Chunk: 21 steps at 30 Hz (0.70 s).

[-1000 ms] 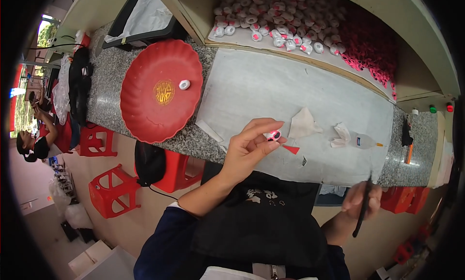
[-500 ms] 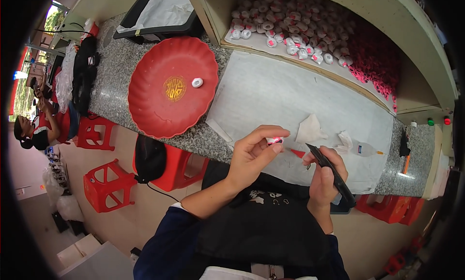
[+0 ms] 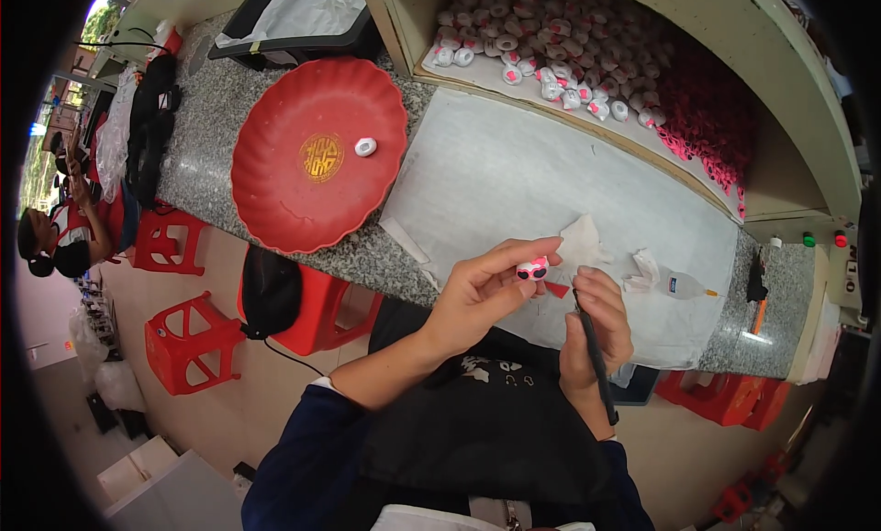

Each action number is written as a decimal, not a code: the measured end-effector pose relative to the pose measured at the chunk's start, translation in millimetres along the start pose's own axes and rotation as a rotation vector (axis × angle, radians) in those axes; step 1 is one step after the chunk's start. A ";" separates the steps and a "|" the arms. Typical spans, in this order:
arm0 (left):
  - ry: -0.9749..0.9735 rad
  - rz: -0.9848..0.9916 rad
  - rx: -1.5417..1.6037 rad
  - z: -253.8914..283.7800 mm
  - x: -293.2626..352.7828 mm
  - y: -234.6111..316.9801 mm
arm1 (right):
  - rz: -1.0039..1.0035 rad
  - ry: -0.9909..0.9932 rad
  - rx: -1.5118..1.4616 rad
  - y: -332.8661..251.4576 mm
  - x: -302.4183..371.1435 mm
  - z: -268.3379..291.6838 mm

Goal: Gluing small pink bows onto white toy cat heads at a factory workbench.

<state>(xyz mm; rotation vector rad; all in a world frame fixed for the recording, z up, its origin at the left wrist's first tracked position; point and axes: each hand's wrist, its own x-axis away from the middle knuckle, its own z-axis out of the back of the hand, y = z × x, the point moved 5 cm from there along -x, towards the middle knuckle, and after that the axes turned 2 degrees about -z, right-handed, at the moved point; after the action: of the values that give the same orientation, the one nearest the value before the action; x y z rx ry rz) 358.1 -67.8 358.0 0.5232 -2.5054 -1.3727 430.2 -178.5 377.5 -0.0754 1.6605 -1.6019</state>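
Observation:
Between the thumb and fingertips of my left hand [image 3: 470, 297] is a small white toy head [image 3: 532, 270] with pink-framed dark glasses on its front. Close by on its right, my right hand [image 3: 596, 329] grips a slim black tool [image 3: 598, 370], whose exact kind I cannot make out. The tool's long end points down toward my wrist. Below both hands lies a pale sheet [image 3: 551, 182] covering the worktop. A red pointed piece [image 3: 556, 290] shows between the hands, beside a crumpled white cloth [image 3: 583, 242].
A scalloped red tray [image 3: 275, 145] at left holds one white piece [image 3: 365, 146]. Many white heads [image 3: 551, 44] and a pile of pink frames [image 3: 707, 118] fill the shelf behind. A clear bottle [image 3: 684, 286] lies at right. Red stools [image 3: 188, 343] and another person [image 3: 69, 228] are at far left.
My left hand has turned the toy head so its glasses show. My right hand has shifted left toward it, and the black tool has swung more upright in the picture.

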 end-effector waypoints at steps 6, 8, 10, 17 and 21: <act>-0.016 0.002 0.023 -1.9 1.0 -1.8 | 0.085 -0.030 -0.010 -4.2 3.1 -8.9; -0.028 -0.004 0.033 -2.2 1.2 -2.3 | 0.091 -0.034 -0.010 -2.0 4.2 -10.9; -0.038 -0.007 0.043 -1.7 1.5 -2.5 | 0.095 -0.038 -0.010 -1.8 4.7 -12.7; -0.056 0.003 0.051 -0.5 2.2 -4.4 | 0.087 -0.049 0.001 -2.2 5.1 -15.3; -0.048 -0.003 0.043 1.1 2.4 -4.4 | 0.083 -0.071 0.012 -2.3 4.9 -16.7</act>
<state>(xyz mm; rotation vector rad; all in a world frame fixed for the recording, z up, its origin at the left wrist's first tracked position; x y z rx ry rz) 356.4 -70.2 353.7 0.5091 -2.5782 -1.3506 416.4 -168.1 374.8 -0.0554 1.5792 -1.5297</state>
